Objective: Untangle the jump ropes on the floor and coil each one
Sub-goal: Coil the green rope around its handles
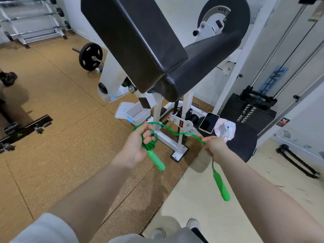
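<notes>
Green jump rope here, thin glossy plastic cord with two chunky smooth green handles, both rounded like little batons. The left hand has its fingers curled round a small bundle of coiled loops, and one handle hangs just below that fist. From there the cord runs in a wavy line over to the right hand, which pinches it tight; the other handle dangles under that hand on a short tail. All of it is up in the air, above where the speckled cork-look floor meets a pale smooth one. Behind sits a white steel gym machine with fat black vinyl pads, and a phone rests on it.
</notes>
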`<state>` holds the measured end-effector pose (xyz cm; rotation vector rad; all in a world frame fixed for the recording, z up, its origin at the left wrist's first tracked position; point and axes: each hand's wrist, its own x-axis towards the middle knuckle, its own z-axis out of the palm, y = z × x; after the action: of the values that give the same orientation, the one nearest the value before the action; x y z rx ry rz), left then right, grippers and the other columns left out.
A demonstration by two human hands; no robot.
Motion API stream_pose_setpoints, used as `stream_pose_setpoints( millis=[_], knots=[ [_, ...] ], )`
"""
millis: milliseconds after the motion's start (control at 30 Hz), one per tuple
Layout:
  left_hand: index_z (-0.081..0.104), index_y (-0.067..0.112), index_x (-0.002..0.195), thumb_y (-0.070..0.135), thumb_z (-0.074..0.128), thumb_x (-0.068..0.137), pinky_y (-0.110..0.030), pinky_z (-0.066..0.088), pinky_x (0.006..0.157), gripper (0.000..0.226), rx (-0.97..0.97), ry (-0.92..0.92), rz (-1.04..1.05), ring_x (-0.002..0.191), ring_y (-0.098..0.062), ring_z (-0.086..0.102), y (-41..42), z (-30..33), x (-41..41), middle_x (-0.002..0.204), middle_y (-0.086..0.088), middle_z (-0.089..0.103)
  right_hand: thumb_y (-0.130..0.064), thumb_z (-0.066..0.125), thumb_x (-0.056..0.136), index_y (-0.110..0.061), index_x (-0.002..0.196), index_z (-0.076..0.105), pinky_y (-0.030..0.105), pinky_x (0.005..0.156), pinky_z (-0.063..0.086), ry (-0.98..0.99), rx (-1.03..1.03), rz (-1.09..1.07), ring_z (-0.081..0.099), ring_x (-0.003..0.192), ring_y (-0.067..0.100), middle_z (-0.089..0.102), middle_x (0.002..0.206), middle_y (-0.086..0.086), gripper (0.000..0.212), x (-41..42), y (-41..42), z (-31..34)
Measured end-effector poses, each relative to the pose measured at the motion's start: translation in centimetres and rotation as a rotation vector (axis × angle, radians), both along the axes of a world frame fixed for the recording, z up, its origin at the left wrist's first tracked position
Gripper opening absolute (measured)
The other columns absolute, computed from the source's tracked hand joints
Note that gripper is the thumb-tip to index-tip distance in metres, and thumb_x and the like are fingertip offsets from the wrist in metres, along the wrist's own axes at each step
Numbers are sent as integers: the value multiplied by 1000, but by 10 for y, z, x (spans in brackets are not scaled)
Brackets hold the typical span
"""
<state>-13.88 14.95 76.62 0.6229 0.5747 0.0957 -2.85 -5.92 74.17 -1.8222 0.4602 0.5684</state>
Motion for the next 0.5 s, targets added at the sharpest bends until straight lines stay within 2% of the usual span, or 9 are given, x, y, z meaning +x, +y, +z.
stream_pose_setpoints(
  millis=[33, 67, 100, 133, 200, 267, 333, 433, 500],
  knots=[
    [50, 12, 72, 27, 47, 95, -19, 33, 59, 28, 14, -19, -83, 31, -4, 28, -2, 5, -2, 39, 9, 31, 7, 39, 92, -13, 67, 53, 9, 47, 42, -53, -131, 178, 46, 61, 14, 50, 71, 4, 35, -1, -2, -5],
    [50, 11, 72, 27, 48, 94, -19, 34, 60, 27, 52, -38, -169, 30, -4, 28, -5, 10, -4, 39, 10, 31, 7, 41, 90, -14, 68, 55, 11, 62, 45, -85, -194, 319, 51, 70, 16, 54, 77, 5, 34, -2, -2, -7],
    [49, 10, 72, 27, 49, 91, -20, 35, 59, 26, 108, -56, -259, 30, -4, 27, -8, 16, -6, 38, 10, 31, 7, 41, 88, -16, 75, 58, 19, 80, 45, -115, -193, 410, 56, 86, 20, 59, 90, 7, 32, -3, -1, -6],
    [49, 10, 72, 28, 51, 88, -20, 36, 59, 24, 168, -73, -350, 30, -4, 27, -12, 21, -8, 38, 10, 31, 7, 40, 86, -18, 86, 62, 27, 95, 42, -153, -142, 471, 55, 104, 22, 60, 104, 7, 33, -6, 2, -2],
    [49, 12, 69, 29, 53, 82, -21, 38, 59, 22, 244, -100, -495, 31, -4, 27, -21, 29, -12, 38, 11, 32, 9, 41, 79, -19, 114, 58, 34, 106, 35, -246, 69, 621, 47, 123, 18, 55, 126, 1, 48, -16, 13, 17],
    [50, 15, 64, 29, 52, 82, -22, 38, 61, 23, 239, -130, -559, 31, -3, 28, -29, 34, -15, 39, 11, 32, 5, 44, 69, -18, 125, 52, 34, 105, 37, -255, 308, 799, 47, 125, 16, 53, 132, 1, 61, -27, 26, 33],
    [47, 18, 58, 32, 50, 82, -20, 41, 61, 28, 164, -150, -555, 31, -3, 29, -34, 37, -16, 40, 10, 32, -2, 46, 66, -18, 120, 55, 35, 100, 41, -256, 392, 898, 54, 115, 17, 60, 120, 2, 58, -36, 35, 43],
    [43, 19, 52, 36, 49, 83, -19, 45, 62, 35, 44, -152, -558, 31, -6, 33, -33, 42, -16, 41, 8, 33, -10, 54, 82, -15, 105, 61, 35, 89, 46, -435, 291, 932, 58, 93, 9, 64, 97, 3, 24, -42, 42, 52],
    [41, 19, 49, 36, 50, 83, -19, 47, 63, 39, 66, -153, -590, 33, -8, 36, -30, 44, -18, 42, 6, 34, -12, 59, 89, -7, 99, 62, 23, 72, 47, -545, 219, 991, 57, 78, -2, 63, 87, 2, 13, -38, 41, 58]
  ],
)
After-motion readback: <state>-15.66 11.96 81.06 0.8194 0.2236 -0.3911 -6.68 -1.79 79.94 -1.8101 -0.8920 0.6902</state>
